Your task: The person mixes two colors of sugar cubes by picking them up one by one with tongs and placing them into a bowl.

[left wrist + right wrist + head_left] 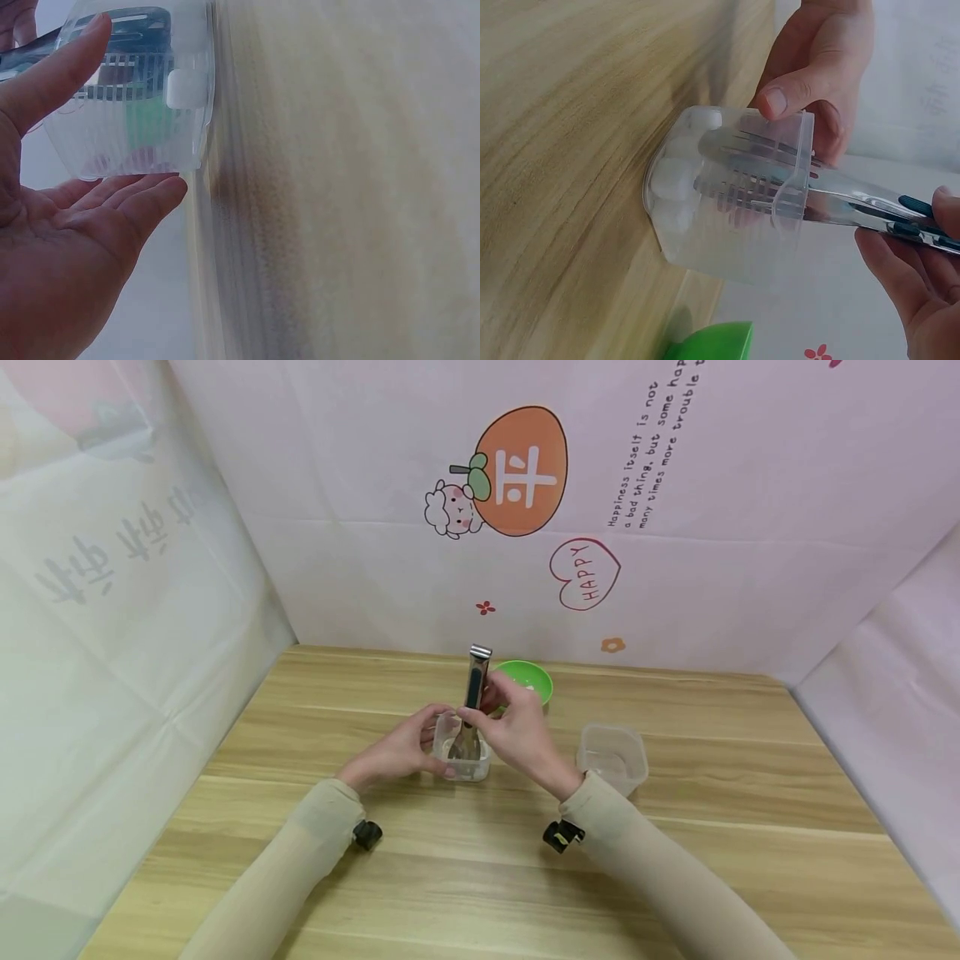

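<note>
My left hand steadies a clear plastic container on the table, its thumb on one side wall and its fingers on the other. Metal tongs with dark grip pads are held upright between the thumb and fingers of my right hand. Their slotted heads reach down inside the container. Several white rounded pieces lie along the container's bottom in the right wrist view, right by the tongs' tips. One white piece also shows through the wall in the left wrist view.
Behind my right hand stands a green bowl with something white in it. A second clear container sits to the right, close to my right wrist. The wooden table meets a printed cloth backdrop at its back edge.
</note>
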